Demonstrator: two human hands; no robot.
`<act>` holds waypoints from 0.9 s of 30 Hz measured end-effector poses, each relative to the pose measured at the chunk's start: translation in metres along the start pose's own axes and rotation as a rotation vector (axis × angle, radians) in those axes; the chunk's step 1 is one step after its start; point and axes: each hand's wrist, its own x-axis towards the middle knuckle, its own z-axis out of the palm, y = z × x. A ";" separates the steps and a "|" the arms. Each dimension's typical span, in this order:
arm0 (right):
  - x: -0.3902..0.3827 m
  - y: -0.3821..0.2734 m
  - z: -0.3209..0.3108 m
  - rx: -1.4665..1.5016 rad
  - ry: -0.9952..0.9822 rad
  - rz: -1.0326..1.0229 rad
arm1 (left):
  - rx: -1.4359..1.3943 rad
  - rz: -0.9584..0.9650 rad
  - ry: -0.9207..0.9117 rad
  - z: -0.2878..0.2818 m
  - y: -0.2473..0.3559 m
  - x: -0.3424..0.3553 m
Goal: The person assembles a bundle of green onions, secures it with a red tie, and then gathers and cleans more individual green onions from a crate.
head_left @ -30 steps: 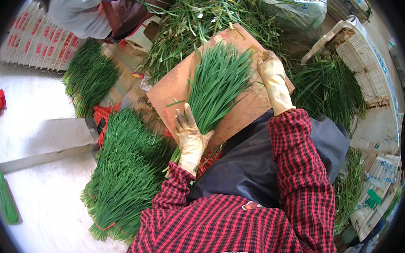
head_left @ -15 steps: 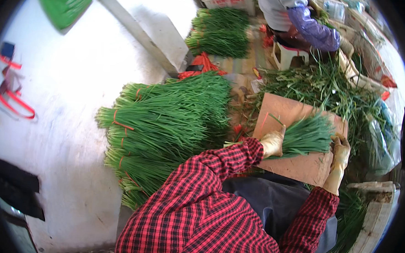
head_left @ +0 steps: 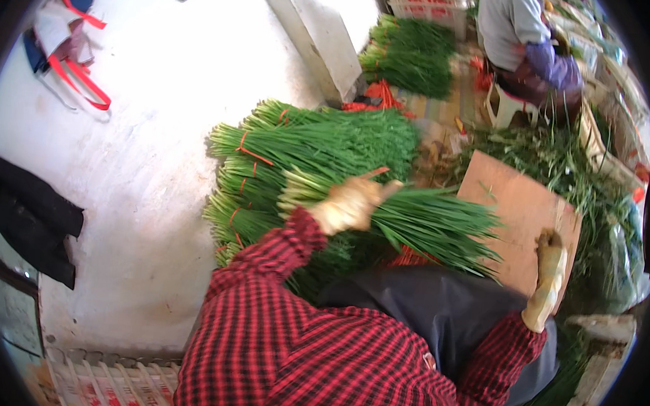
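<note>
My left hand, in a pale yellow glove, is closed around a bunch of garlic chives. The pale stem ends point left, and the green leaves trail right past the near corner of a brown board. Above the board's right side is my gloved right hand, its fingers curled and nothing visible in them. Beside my left hand lies a heap of garlic chive bundles tied with orange bands, stems to the left. A bit of orange band shows at my left hand.
Loose leaves lie beyond the board. More chive bundles sit farther back near stacked white crates. A co-worker sits on a white stool. A pale post stands behind the heap; a white crate is at lower left.
My left hand has lifted the chive bunch off the board and carried it left, over the heap. My right hand stays near the board's right side. The view has shifted left.
</note>
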 end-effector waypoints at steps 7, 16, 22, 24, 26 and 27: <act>-0.028 -0.042 0.021 0.121 -0.125 0.038 | 0.112 -0.486 -0.166 0.050 -0.108 -0.183; -0.098 0.009 -0.008 0.109 0.231 0.071 | 0.013 -0.732 -0.059 0.207 -0.025 -0.136; -0.124 0.005 0.005 -0.068 0.316 0.020 | -0.690 -0.278 0.167 0.273 0.079 -0.010; -0.129 0.015 0.000 -0.126 0.336 0.051 | -0.791 -0.358 -0.028 0.265 0.090 0.047; -0.128 0.021 -0.004 -0.119 0.327 0.095 | -0.612 -0.399 0.105 0.298 0.092 0.082; -0.128 0.025 -0.003 -0.079 0.328 0.112 | -0.528 -0.381 0.208 0.312 0.092 0.099</act>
